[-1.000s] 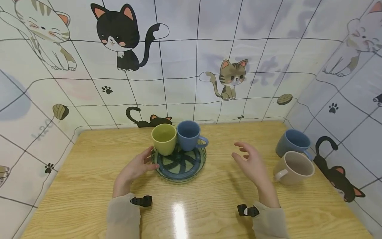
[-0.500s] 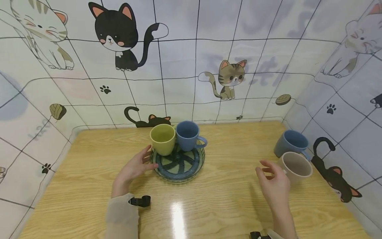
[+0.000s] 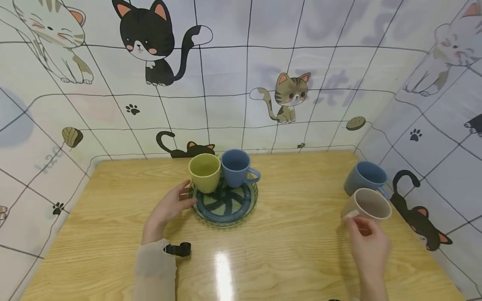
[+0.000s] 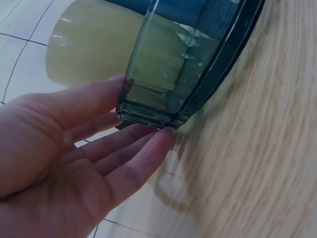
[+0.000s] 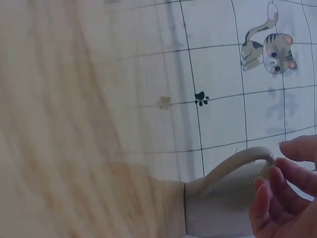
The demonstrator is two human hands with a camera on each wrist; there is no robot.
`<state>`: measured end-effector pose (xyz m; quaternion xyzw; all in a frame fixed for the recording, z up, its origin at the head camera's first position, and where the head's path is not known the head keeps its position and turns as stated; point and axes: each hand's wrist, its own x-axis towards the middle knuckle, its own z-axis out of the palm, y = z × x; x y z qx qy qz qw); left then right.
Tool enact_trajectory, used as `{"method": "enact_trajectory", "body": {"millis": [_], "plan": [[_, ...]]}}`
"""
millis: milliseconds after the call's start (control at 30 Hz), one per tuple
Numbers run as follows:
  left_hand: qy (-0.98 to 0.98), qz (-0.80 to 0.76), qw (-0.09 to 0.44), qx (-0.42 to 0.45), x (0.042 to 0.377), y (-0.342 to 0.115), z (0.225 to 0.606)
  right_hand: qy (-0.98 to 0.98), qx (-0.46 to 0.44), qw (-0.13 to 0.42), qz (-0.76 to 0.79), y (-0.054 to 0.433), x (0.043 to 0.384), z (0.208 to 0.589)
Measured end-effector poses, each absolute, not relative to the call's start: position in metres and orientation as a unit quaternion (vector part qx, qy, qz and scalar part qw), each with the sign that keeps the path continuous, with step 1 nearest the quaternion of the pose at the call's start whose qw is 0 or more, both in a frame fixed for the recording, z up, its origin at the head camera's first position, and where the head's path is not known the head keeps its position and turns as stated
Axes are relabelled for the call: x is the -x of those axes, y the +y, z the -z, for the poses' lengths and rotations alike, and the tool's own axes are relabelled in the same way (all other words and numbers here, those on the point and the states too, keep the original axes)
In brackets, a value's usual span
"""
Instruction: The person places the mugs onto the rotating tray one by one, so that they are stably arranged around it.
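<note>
Cat-print wall (image 3: 226, 71) up top, glossy wood table (image 3: 286, 238), left hand (image 3: 170, 205) loose-fingered touching glass dish (image 3: 226, 218), right hand (image 3: 370, 246) at mug (image 3: 370, 205), grip unclear

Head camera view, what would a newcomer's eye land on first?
Probably the large black-and-white cat printed on the backdrop, upper left. Next, the yellow-green mug and blue mug, side by side in the green glass dish, which the left hand touches. At right, the right hand seems to pinch the handle of a pale mug.
</note>
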<state>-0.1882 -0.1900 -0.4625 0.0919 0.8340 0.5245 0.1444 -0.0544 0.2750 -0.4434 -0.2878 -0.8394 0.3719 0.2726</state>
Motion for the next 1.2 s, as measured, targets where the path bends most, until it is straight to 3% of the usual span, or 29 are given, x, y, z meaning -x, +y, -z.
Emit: {"method": "enact_trajectory", "body": {"millis": [333,933,1200], "plan": [[0.832,-0.529,0.142,-0.089,0.186,-0.19,0.462,-0.845,0.302,0.211,-0.388,0.289,0.057,0.454],[0.838,-0.521,0.136,-0.081,0.186,-0.189,0.461,-0.859,0.313,0.191,-0.357,0.29,0.067,0.453],[0.842,-0.516,0.137,-0.077,0.187,-0.189,0.461,-0.859,0.341,0.155,-0.349,0.299,0.064,0.451]]}}
